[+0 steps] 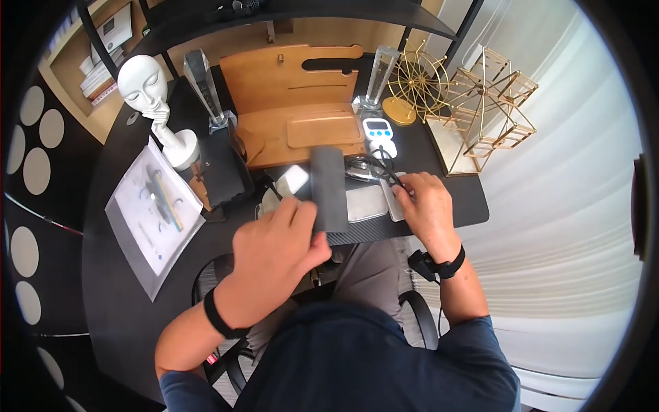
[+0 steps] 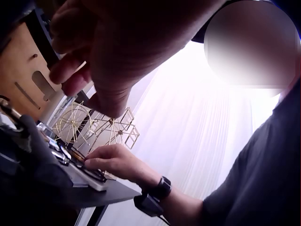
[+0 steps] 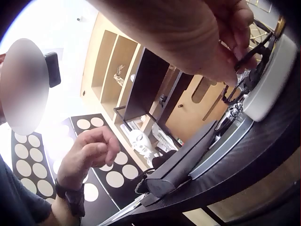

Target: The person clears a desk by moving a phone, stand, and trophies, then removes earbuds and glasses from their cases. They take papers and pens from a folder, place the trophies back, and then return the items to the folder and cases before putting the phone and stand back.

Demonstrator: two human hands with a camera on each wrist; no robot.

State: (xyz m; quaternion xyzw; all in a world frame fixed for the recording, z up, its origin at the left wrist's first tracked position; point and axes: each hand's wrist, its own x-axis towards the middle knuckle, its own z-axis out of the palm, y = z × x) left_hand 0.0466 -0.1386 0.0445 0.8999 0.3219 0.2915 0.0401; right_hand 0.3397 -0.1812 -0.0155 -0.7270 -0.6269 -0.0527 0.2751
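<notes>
My right hand (image 1: pixel 427 206) pinches a pair of black-framed glasses (image 1: pixel 386 165) near the desk's front right; the right wrist view shows the dark frame (image 3: pixel 256 61) at the fingertips. Under that hand lies a pale rounded slab (image 1: pixel 393 199), with a flat whitish rectangle (image 1: pixel 367 204) beside it. My left hand (image 1: pixel 274 250) is raised over the desk's front edge, fingers loosely bent and holding nothing. Just right of it a long dark grey case (image 1: pixel 329 189) lies on the desk; its end looks triangular in the right wrist view. A small white rounded case (image 1: pixel 294 179) sits beyond the left fingers.
A wooden organizer (image 1: pixel 288 103) stands at the back, between clear crystal columns. Gold wheel ornaments (image 1: pixel 419 81) occupy the right rear, near a white timer (image 1: pixel 377 128). At left are a white figure sculpture (image 1: pixel 147 89), a black pouch (image 1: pixel 223 172) and papers in a sleeve (image 1: pixel 154 206).
</notes>
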